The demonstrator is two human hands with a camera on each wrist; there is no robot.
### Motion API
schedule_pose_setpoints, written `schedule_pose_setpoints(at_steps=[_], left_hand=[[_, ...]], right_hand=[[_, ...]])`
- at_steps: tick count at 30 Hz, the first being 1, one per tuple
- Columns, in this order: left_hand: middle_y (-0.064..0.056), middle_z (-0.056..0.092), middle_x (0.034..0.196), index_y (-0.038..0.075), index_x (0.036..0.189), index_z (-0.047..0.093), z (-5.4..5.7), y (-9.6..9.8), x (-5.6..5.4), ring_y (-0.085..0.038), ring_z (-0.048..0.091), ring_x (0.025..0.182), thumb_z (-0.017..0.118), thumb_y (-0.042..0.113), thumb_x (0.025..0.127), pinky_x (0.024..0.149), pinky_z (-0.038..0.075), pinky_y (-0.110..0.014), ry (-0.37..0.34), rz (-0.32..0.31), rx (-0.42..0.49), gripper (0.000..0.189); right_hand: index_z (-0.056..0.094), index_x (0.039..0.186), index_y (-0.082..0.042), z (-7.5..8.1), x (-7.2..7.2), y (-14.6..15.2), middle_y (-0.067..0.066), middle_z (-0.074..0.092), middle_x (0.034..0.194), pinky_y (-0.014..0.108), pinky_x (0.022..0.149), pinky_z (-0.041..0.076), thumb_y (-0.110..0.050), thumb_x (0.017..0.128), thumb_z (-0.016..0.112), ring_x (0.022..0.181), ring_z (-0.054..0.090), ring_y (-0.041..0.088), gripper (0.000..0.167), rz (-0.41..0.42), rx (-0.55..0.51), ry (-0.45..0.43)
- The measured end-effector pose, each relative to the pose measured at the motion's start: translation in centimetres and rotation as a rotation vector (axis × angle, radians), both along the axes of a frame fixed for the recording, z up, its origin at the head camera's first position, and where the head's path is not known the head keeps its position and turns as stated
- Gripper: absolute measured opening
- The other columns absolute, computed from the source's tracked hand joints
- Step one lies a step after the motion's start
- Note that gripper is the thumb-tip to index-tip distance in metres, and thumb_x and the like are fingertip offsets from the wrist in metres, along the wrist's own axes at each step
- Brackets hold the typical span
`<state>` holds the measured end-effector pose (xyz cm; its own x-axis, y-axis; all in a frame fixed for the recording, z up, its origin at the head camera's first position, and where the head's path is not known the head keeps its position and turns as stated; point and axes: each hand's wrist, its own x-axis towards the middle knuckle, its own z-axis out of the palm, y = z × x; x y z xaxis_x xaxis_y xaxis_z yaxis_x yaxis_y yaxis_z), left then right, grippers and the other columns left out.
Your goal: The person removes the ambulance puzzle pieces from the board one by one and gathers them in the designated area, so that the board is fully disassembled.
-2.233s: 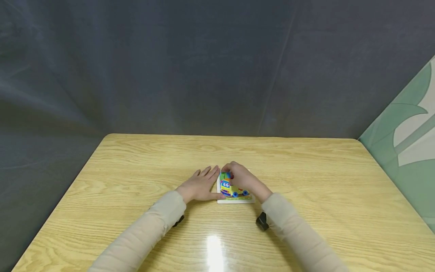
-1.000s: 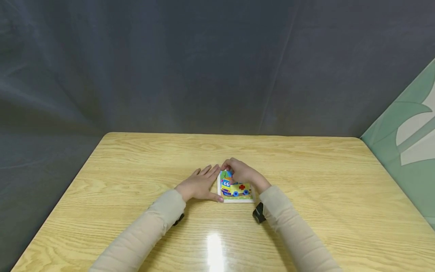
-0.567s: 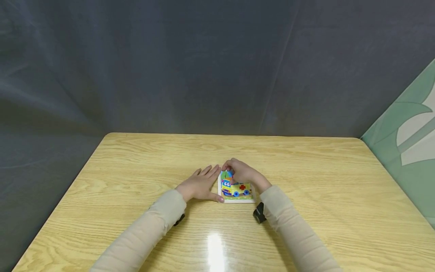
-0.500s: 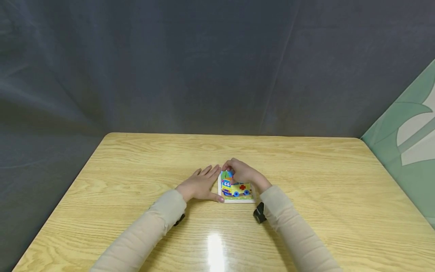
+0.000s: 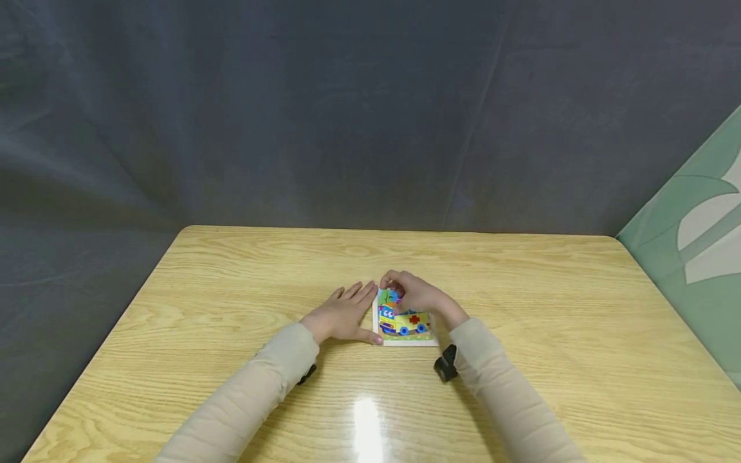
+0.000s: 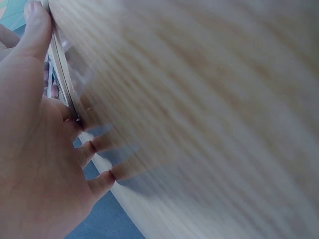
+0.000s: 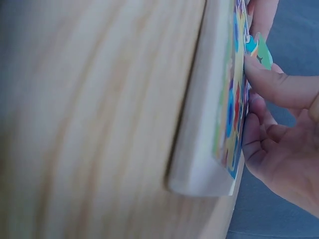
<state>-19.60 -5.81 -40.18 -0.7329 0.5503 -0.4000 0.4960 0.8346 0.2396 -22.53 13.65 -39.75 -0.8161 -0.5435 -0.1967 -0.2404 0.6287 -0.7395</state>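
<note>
A small white-framed jigsaw puzzle (image 5: 410,343) with a cartoon ambulance picture lies on the table in front of me. My left hand (image 5: 341,316) is spread flat at its left side, fingertips along the frame's edge and thumb over the near left corner. Above the picture's upper part, my right hand (image 5: 418,294) pinches a green and blue puzzle piece (image 7: 262,52) between thumb and fingers. In the right wrist view this piece tilts up out of the picture's surface. The right hand hides the puzzle's upper right part. The left wrist view shows the left fingertips pressed on the tabletop.
The light wood table (image 5: 231,270) stretches out on all sides of the puzzle. A dark curtain (image 5: 347,116) hangs behind its far edge, and a green and white patterned panel (image 5: 683,257) stands at the right.
My right hand has moved from low over the picture toward its upper part, uncovering the ambulance's red cross. The piece at the upper left now tilts up more. The left hand stays put.
</note>
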Motion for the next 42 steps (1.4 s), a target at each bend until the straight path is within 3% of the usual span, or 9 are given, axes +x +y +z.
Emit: schedule_pose_setpoints(at_steps=[4, 8, 17, 25, 32, 42], left_hand=[[0.001, -0.005, 0.163, 0.014, 0.155, 0.000, 0.1, 0.0, 0.0, -0.023, -0.002, 0.151, 0.052, 0.068, 0.084, 0.123, 0.005, -0.049, -0.003, -0.001, 0.011, 0.103], [0.000, -0.004, 0.163, 0.012, 0.155, 0.001, 0.0, 0.0, 0.0, -0.024, 0.000, 0.151, 0.052, 0.067, 0.084, 0.123, 0.006, -0.049, -0.005, 0.003, 0.018, 0.103], [0.002, -0.005, 0.163, 0.015, 0.155, 0.001, -0.2, -0.1, -0.1, -0.022, -0.001, 0.151, 0.051, 0.069, 0.084, 0.123, 0.006, -0.049, -0.003, 0.007, 0.016, 0.103], [0.002, -0.004, 0.163, 0.015, 0.155, 0.000, 0.0, -0.1, 0.0, -0.023, -0.002, 0.151, 0.051, 0.069, 0.084, 0.123, 0.004, -0.049, -0.007, 0.010, 0.018, 0.103], [0.001, -0.004, 0.163, 0.014, 0.155, 0.001, 0.1, -0.1, 0.1, -0.023, -0.002, 0.151, 0.053, 0.068, 0.084, 0.123, 0.004, -0.049, -0.018, 0.014, 0.036, 0.103], [0.002, -0.005, 0.163, 0.015, 0.155, 0.001, -0.1, -0.1, 0.1, -0.022, -0.002, 0.151, 0.053, 0.068, 0.084, 0.123, 0.004, -0.048, -0.007, 0.005, 0.032, 0.103]], right_hand=[[0.055, 0.111, 0.004, -0.2, -0.2, 0.3, 0.010, 0.048, 0.087, 0.024, 0.071, 0.037, 0.016, 0.079, 0.063, 0.079, 0.041, 0.018, 0.034, -0.002, -0.100, -0.030], [0.057, 0.113, 0.008, -0.4, -0.3, 0.4, 0.010, 0.050, 0.089, 0.022, 0.071, 0.040, 0.014, 0.084, 0.059, 0.079, 0.041, 0.017, 0.029, -0.032, -0.161, -0.083], [0.061, 0.112, 0.007, -0.1, -0.2, 0.7, 0.010, 0.060, 0.091, 0.021, 0.071, 0.046, 0.003, 0.089, 0.060, 0.078, 0.051, 0.013, 0.023, -0.114, -0.097, -0.090], [0.066, 0.111, 0.004, 0.4, 0.0, 1.4, 0.016, 0.069, 0.097, 0.024, 0.073, 0.051, -0.008, 0.094, 0.058, 0.078, 0.061, 0.012, 0.023, -0.114, -0.083, -0.115], [0.064, 0.116, 0.005, 1.3, 0.2, 2.6, 0.018, 0.068, 0.107, 0.031, 0.083, 0.056, -0.015, 0.094, 0.059, 0.087, 0.066, 0.015, 0.030, -0.155, -0.163, -0.162], [0.052, 0.126, 0.011, 1.3, -0.3, 5.6, 0.009, 0.060, 0.103, 0.032, 0.090, 0.056, -0.010, 0.096, 0.054, 0.089, 0.063, 0.007, 0.036, -0.285, -0.308, -0.210]])
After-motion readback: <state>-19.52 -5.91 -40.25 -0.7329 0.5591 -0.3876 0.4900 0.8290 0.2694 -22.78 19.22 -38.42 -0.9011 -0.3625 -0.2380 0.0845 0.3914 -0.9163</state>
